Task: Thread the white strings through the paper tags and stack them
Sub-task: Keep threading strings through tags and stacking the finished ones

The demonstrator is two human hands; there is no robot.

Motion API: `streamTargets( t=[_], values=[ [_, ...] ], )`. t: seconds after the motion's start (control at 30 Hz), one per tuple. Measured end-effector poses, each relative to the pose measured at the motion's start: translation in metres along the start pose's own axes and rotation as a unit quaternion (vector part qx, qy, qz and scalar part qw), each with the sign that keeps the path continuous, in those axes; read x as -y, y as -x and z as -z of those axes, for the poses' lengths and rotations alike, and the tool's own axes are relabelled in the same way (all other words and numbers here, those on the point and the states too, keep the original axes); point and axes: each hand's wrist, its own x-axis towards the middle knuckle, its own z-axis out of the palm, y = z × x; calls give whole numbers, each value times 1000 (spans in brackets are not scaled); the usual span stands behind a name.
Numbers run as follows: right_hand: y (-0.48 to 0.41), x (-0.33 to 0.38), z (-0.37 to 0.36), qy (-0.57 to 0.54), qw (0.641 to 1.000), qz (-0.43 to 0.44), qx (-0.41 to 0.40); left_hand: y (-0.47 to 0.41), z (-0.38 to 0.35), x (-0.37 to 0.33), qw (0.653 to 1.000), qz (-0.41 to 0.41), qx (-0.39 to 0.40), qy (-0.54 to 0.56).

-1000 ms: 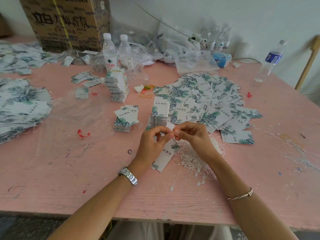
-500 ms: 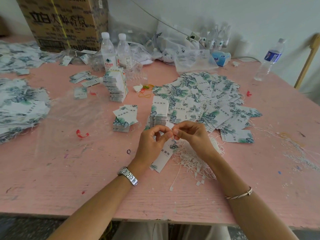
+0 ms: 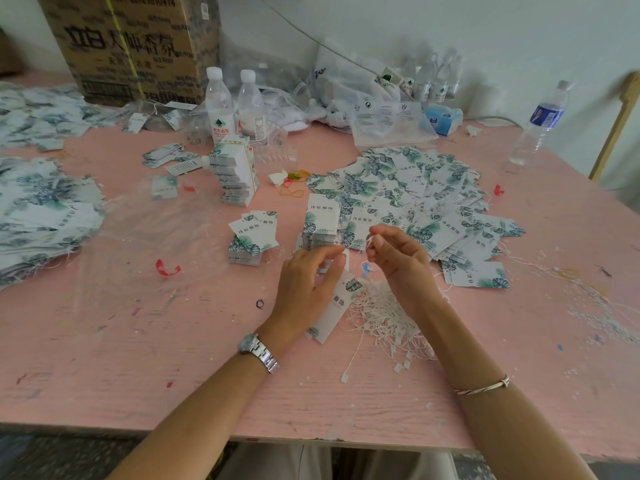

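Note:
My left hand (image 3: 308, 282) pinches a white paper tag (image 3: 334, 310) with a green leaf print, which hangs down toward the table. My right hand (image 3: 398, 261) pinches a thin white string (image 3: 364, 264) just right of the tag's top end. Under my right wrist lies a tangle of white strings (image 3: 381, 313). Behind my hands stand two short stacks of tags (image 3: 320, 223) (image 3: 252, 240). A wide spread of loose tags (image 3: 415, 199) covers the table to the right of them.
A taller tag stack (image 3: 235, 174) and two water bottles (image 3: 219, 102) stand at the back, beside a cardboard box (image 3: 138, 46). More tags are heaped at the left edge (image 3: 38, 209). Another bottle (image 3: 540, 123) stands far right. Red scraps (image 3: 168, 268) dot the pink table (image 3: 138, 358).
My hands, fingertips together before, have drawn apart. The right hand has moved up and right with the string; the left keeps the tag.

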Motion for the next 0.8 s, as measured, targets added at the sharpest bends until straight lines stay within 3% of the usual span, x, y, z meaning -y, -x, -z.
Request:
streamTargets(
  t=[0.13, 0.43, 0.63, 0.8],
  values=[
    [-3, 3, 4, -53, 998, 0, -35, 1, 1, -1, 975, 101, 103, 170],
    [-7, 3, 14, -76, 990, 8, -118, 2, -4, 2, 953, 78, 121, 266],
    [-5, -2, 14, 142, 977, 31, -158, 0, -2, -1, 937, 87, 64, 332],
    [2, -2, 1, 301, 946, 55, -106, -4, -1, 0, 933, 73, -68, 345]
  ],
)
